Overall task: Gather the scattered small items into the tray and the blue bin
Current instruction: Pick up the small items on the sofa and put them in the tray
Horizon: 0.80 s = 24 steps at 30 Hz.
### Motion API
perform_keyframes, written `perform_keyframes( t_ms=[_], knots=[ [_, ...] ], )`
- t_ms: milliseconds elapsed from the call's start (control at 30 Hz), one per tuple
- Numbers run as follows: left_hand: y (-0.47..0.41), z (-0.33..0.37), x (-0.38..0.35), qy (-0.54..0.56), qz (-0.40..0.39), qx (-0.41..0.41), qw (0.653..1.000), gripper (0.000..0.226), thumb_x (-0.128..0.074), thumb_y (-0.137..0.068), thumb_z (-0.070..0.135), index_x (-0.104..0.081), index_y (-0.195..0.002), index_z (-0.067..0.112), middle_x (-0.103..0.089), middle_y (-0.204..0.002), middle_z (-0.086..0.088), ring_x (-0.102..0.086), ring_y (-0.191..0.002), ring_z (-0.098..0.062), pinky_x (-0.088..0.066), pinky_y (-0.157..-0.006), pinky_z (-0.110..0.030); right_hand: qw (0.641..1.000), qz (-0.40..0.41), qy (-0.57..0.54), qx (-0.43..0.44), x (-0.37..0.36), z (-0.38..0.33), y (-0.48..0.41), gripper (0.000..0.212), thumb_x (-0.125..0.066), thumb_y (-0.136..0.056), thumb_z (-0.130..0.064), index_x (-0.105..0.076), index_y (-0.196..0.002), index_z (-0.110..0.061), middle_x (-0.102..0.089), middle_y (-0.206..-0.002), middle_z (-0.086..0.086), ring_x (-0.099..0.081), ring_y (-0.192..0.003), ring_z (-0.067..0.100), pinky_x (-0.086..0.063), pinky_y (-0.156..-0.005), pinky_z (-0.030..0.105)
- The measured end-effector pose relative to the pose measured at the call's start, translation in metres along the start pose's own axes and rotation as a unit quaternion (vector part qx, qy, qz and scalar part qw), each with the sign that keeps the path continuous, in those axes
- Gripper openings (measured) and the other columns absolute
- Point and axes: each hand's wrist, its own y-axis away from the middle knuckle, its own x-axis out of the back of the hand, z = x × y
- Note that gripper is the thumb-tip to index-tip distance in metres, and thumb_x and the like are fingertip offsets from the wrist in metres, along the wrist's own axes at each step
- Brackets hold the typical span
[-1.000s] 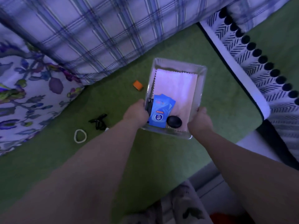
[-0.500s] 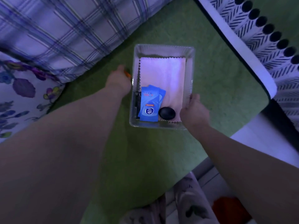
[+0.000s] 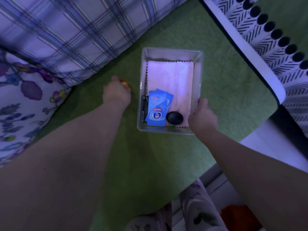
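Observation:
A clear plastic tray (image 3: 171, 51) sits on the green blanket. Inside lie a pink cloth (image 3: 170, 80), blue sachets (image 3: 157, 109), a black oval object (image 3: 175, 117) and a dark item along the left wall. My right hand (image 3: 201, 115) grips the tray's near right corner. To the left of the tray, my left hand (image 3: 115, 94) is curled over a small orange item (image 3: 125, 83), which peeks out past the fingers. The blue bin is not in view.
A plaid pillow (image 3: 75, 30) and a floral pillow (image 3: 21, 100) lie at the back left. A black-and-white patterned cover with dark pompoms (image 3: 275, 35) runs along the right. The bed edge (image 3: 216, 172) and patterned trouser legs (image 3: 196, 205) are below.
My left hand left the tray's left side, moved left and back to the orange item, and now closes over it. The view shifted, so the white ring and black item dropped from sight.

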Motion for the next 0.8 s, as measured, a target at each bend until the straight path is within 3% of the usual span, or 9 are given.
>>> perform_keyframes(
  t_ms=[167,300,400,567,800],
  knots=[
    [0.044,-0.004,0.033,0.092,0.040,-0.016,0.995,0.048,-0.062,-0.089,0.034,-0.047,-0.128,0.009,-0.061,-0.123,-0.013,-0.057,-0.114,-0.032,-0.045,-0.093,-0.036,0.999,-0.019,-0.041,-0.013,0.009,-0.012,0.025,0.042,-0.042,-0.084,0.002,-0.037,-0.124,-0.007,-0.063,-0.110,0.022,-0.060,-0.099,0.040,-0.038,-0.074,0.033],
    [0.086,-0.011,0.044,0.131,0.050,-0.110,0.984,0.045,-0.064,-0.087,0.028,-0.053,-0.127,0.012,-0.063,-0.121,-0.008,-0.058,-0.112,-0.026,-0.043,-0.089,-0.026,0.996,-0.019,-0.086,-0.024,0.007,-0.021,0.059,0.044,-0.042,-0.083,0.002,-0.039,-0.125,-0.010,-0.062,-0.113,0.021,-0.059,-0.102,0.039,-0.041,-0.077,0.034],
    [0.110,-0.018,0.038,0.092,-0.026,-0.164,0.982,0.037,-0.064,-0.085,0.024,-0.059,-0.121,0.016,-0.066,-0.114,-0.007,-0.061,-0.105,-0.025,-0.043,-0.080,-0.024,0.994,-0.033,-0.102,-0.014,0.000,-0.023,0.082,0.048,-0.042,-0.081,0.003,-0.040,-0.127,-0.012,-0.063,-0.112,0.021,-0.060,-0.100,0.040,-0.047,-0.079,0.038],
    [0.132,-0.030,0.012,-0.055,-0.138,-0.177,0.973,0.037,-0.067,-0.081,0.028,-0.059,-0.116,0.017,-0.064,-0.112,-0.008,-0.060,-0.105,-0.029,-0.047,-0.078,-0.032,0.995,-0.052,-0.089,0.007,-0.025,-0.017,0.100,0.051,-0.044,-0.083,0.000,-0.040,-0.132,-0.015,-0.065,-0.117,0.017,-0.060,-0.103,0.038,-0.041,-0.076,0.033],
    [0.150,-0.030,-0.030,-0.016,-0.190,-0.178,0.965,0.039,-0.066,-0.083,0.021,-0.057,-0.120,0.016,-0.062,-0.118,-0.009,-0.055,-0.112,-0.030,-0.046,-0.086,-0.032,0.993,-0.049,-0.104,0.027,-0.038,-0.008,0.099,0.049,-0.047,-0.088,-0.005,-0.042,-0.136,-0.015,-0.063,-0.121,0.017,-0.060,-0.108,0.038,-0.046,-0.085,0.036]
  ],
)
